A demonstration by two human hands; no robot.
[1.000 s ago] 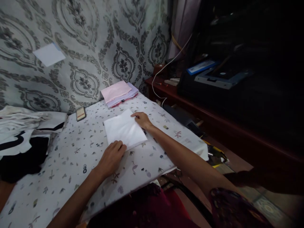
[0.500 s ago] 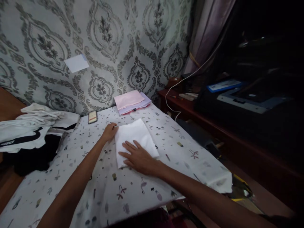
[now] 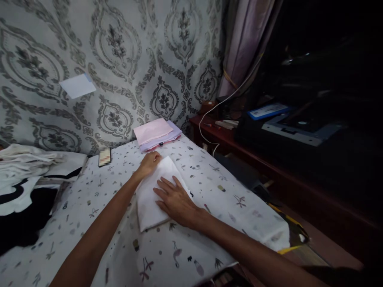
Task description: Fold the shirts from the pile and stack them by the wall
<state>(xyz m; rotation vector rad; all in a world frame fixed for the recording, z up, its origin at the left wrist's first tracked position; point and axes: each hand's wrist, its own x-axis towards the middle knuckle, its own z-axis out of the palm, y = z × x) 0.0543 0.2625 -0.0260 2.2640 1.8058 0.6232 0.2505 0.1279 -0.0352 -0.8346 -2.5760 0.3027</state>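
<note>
A folded white cloth [image 3: 149,207] lies on the patterned bed sheet [image 3: 119,247] in front of me. My right hand [image 3: 176,201] rests palm down on its right part, fingers spread. At the cloth's far left corner is my left hand [image 3: 150,162], its fingers curled inward and gripping the edge. Its fingertips are partly hidden. Just beyond that hand sits a stack of folded pink and lavender cloths [image 3: 157,133].
A phone-like object [image 3: 105,157], blurred out, lies near the wall. White and black clothes [image 3: 26,191] are heaped at the left. Along the right side runs a dark red table [image 3: 227,133] with a white cable [image 3: 206,115] hanging over its edge.
My left hand has moved to the right and over the cloth's far corner, and its fingers are more curled. The cloth's outline has narrowed at the far end. The whole view has shifted.
</note>
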